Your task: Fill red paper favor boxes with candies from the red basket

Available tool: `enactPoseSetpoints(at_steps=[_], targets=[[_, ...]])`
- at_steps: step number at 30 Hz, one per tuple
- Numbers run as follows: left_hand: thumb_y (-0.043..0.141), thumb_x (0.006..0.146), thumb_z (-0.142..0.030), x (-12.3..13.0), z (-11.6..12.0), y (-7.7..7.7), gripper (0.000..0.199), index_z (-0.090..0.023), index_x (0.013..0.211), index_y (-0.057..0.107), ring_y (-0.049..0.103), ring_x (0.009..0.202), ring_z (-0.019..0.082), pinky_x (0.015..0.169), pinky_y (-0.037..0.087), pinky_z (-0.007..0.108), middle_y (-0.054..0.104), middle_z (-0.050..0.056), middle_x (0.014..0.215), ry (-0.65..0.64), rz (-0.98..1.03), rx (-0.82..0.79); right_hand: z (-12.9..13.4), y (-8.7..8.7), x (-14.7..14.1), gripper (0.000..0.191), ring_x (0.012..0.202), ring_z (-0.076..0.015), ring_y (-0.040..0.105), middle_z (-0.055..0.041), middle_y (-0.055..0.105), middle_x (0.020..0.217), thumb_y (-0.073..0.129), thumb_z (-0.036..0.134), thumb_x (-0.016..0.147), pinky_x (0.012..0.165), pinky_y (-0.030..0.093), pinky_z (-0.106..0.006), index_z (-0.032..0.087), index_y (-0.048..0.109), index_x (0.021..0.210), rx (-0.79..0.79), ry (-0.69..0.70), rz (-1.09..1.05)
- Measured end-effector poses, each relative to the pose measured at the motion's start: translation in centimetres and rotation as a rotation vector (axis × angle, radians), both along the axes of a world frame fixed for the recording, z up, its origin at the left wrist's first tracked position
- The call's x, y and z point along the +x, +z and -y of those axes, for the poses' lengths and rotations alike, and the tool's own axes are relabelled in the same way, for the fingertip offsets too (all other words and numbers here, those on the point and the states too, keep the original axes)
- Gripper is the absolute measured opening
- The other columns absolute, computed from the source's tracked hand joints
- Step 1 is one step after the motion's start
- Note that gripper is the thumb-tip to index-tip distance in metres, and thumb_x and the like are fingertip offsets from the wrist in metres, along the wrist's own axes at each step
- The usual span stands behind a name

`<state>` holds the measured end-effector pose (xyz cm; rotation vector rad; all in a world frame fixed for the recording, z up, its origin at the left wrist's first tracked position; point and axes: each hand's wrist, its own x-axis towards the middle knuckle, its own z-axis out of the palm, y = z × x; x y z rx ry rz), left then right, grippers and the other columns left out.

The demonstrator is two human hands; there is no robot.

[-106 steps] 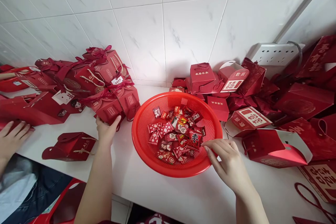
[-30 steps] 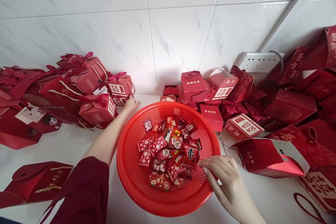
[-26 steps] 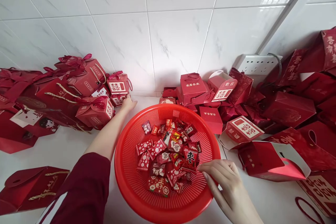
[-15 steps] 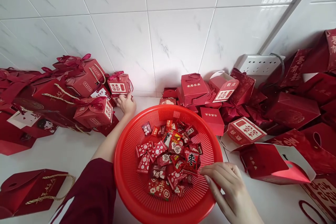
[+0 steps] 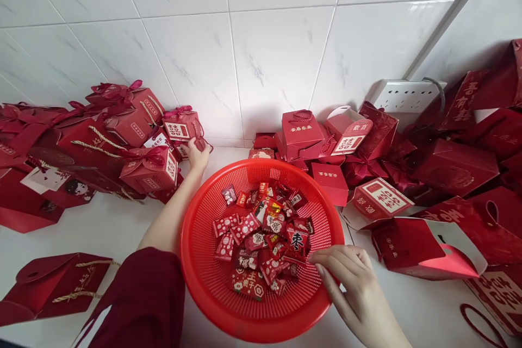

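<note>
My left hand (image 5: 199, 153) reaches past the basket to a small red gift box (image 5: 181, 124) with a ribbon bow and a white label. Its fingers are curled at the box's lower right corner, with dark red material between them. The box leans slightly on another one below. My right hand (image 5: 351, 280) is over the right rim of a round red plastic basket (image 5: 191, 283). Its fingers are drawn together, the tips beside a red candy packet (image 5: 297, 239); anything in them is hidden. Several wrapped candies (image 5: 255, 242) lie in the basket.
Ribboned red boxes (image 5: 149, 168) are piled at left, and one lies flat (image 5: 53, 288) nearer me. More boxes (image 5: 299, 133) crowd the back and right, including one lying open (image 5: 424, 247). A white power strip (image 5: 408, 97) leans by the tiled wall.
The small gift box has tilted and shifted slightly left at my left hand, whose fingers have moved a little lower at its corner. My right hand has hardly moved.
</note>
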<state>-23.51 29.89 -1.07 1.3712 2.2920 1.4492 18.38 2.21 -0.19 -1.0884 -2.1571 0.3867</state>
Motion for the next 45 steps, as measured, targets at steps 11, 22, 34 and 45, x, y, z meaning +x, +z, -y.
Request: enactPoseSetpoints(at_steps=[11, 22, 34, 45], targets=[[0.069, 0.081, -0.045, -1.3, 14.6, 0.8, 0.03, -0.021, 0.097, 0.075, 0.072, 0.096, 0.025, 0.087, 0.058, 0.034, 0.076, 0.005, 0.098, -0.272, 0.079, -0.163, 0.4, -0.4, 0.5, 0.017, 0.096, -0.0219, 0.066, -0.0036, 0.073, 0.105, 0.048, 0.019, 0.102, 0.089, 0.038, -0.04, 0.025, 0.062, 0.11, -0.002, -0.004, 0.022], [0.071, 0.076, -0.062, -9.7, 16.8, 3.9, 0.088, -0.019, 0.144, 0.038, 0.042, 0.144, 0.027, 0.119, 0.037, 0.038, 0.044, 0.016, 0.152, -0.229, -0.176, 0.485, 0.6, -0.9, 0.6, 0.018, 0.098, -0.022, 0.067, -0.0051, 0.073, 0.108, 0.048, 0.023, 0.103, 0.088, 0.038, -0.041, 0.024, 0.061, 0.116, 0.035, -0.001, 0.048], [0.082, 0.068, -0.038, -12.2, 14.0, 2.1, 0.12, -0.025, 0.162, 0.008, 0.049, 0.141, 0.03, 0.113, 0.045, 0.044, 0.043, 0.016, 0.157, -0.394, 0.202, 0.214, 0.5, -1.2, 0.7, 0.019, 0.098, -0.0214, 0.067, -0.0052, 0.073, 0.11, 0.048, 0.023, 0.104, 0.088, 0.039, -0.041, 0.024, 0.062, 0.116, 0.032, -0.008, 0.048], [0.086, 0.065, -0.043, -10.0, 14.7, 2.9, 0.1, -0.016, 0.148, 0.036, 0.044, 0.142, 0.032, 0.121, 0.034, 0.047, 0.047, 0.019, 0.149, 0.051, -0.138, 0.367, 0.4, -0.9, 0.5, 0.019, 0.098, -0.0225, 0.066, -0.0041, 0.073, 0.105, 0.048, 0.021, 0.103, 0.089, 0.038, -0.04, 0.025, 0.061, 0.116, 0.036, -0.002, 0.043]])
